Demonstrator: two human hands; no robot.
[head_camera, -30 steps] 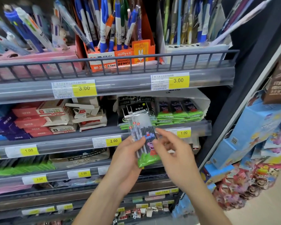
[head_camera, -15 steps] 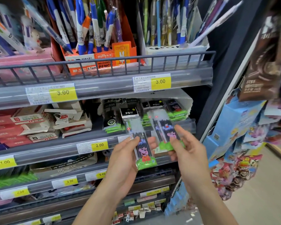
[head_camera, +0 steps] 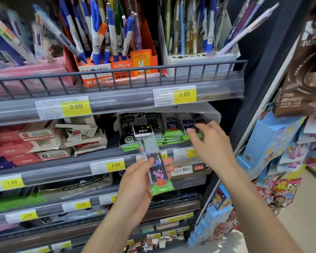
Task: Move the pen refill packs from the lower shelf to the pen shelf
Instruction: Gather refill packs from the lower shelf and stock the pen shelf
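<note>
My left hand [head_camera: 138, 181] has its grip closed around one pen refill pack [head_camera: 158, 172], thumb across the front and fingers behind it, the pack upright with its green end at the bottom. Up and to the right of that grip, my right hand [head_camera: 211, 143] reaches onto the second shelf [head_camera: 102, 159], fingers curled over a refill pack in the stack [head_camera: 188, 127]; I cannot tell whether that grip has actually closed on it. Just left of the right fingers lie more green-ended packs [head_camera: 172, 134] and black-headed packs [head_camera: 141, 131], all in an open white box [head_camera: 212, 112]. Above both hands runs the railed pen shelf [head_camera: 117, 75], carrying an orange pencil display [head_camera: 117, 70] and a white pen holder [head_camera: 199, 59]. Price tags [head_camera: 184, 94] line the shelf edges.
</note>
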